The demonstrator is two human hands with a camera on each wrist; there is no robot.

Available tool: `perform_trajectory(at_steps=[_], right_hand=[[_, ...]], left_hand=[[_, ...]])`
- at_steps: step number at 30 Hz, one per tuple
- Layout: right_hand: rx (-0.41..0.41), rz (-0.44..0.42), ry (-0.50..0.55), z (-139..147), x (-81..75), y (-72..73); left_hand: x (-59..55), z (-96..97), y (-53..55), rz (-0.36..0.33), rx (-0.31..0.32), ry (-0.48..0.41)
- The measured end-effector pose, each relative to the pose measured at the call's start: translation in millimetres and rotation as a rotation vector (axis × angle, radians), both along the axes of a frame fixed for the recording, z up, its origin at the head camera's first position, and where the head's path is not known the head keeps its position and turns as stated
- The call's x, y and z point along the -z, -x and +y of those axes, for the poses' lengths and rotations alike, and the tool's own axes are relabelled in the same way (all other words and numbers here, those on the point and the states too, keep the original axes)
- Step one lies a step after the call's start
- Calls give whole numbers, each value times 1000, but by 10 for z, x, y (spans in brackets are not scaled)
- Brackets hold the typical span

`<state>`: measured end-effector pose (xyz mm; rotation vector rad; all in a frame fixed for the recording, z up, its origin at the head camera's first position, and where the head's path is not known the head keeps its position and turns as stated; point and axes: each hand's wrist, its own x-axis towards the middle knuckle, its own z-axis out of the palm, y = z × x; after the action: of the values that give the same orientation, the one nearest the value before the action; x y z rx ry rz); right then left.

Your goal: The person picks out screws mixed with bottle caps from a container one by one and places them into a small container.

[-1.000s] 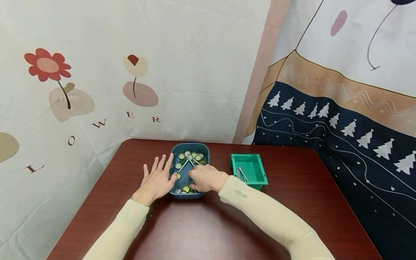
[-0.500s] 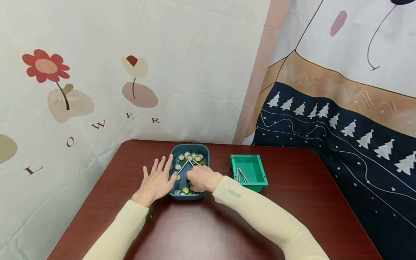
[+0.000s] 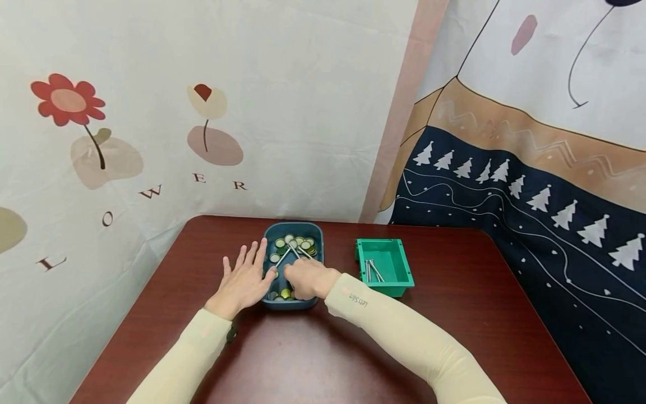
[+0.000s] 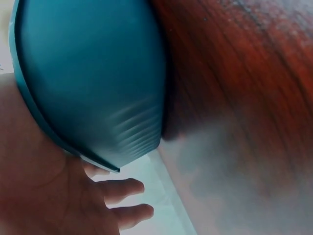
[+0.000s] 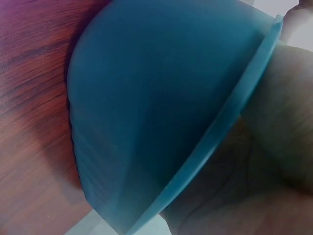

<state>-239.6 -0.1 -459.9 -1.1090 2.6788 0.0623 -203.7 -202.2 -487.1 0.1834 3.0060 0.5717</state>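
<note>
A blue plastic bin [image 3: 289,306] holds round caps [image 3: 305,245], greenish-yellow and silver, and several long metal bolts [image 3: 284,258] crossed near its middle. My left hand [image 3: 242,283] rests at the bin's left rim, fingers spread and thumb over the edge; in the left wrist view the hand [image 4: 44,181] lies along the rim. Reaching over the right side, my right hand [image 3: 309,278] has its curled fingers down inside the bin. Its fingertips are hidden, and I cannot tell whether they grip anything. The right wrist view shows mostly the bin's outer wall [image 5: 146,98].
To the right stands a green box [image 3: 398,269] with several metal bolts [image 3: 373,270] in it. Both containers sit toward the back of a dark red wooden table [image 3: 303,359]. A printed cloth [image 3: 313,112] hangs right behind the table.
My right hand has shifted slightly left inside the bin, its fingers staying low among the contents. The left hand keeps its place at the rim.
</note>
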Motion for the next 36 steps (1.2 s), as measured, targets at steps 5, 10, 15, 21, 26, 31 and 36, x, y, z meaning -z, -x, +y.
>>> perform_trajectory(at_steps=[5, 10, 15, 21, 26, 31, 36], right_hand=[[-6, -15, -1, 7, -2, 16], [-18, -22, 16, 23, -13, 35], [-49, -1, 53, 61, -21, 50], [-67, -3, 118, 126, -20, 48], [-69, -17, 159, 176, -5, 53], [-76, 6, 225, 236, -43, 55], [-76, 9, 311, 281, -51, 73]], left_hand=[[3, 6, 9, 1, 0, -12], [8, 15, 11, 8, -5, -11], [13, 17, 14, 18, -9, -13], [9, 24, 6, 25, -10, -21], [9, 30, -6, 32, -10, -19], [20, 30, -15, 58, -12, -4], [37, 26, -22, 81, -12, 6]])
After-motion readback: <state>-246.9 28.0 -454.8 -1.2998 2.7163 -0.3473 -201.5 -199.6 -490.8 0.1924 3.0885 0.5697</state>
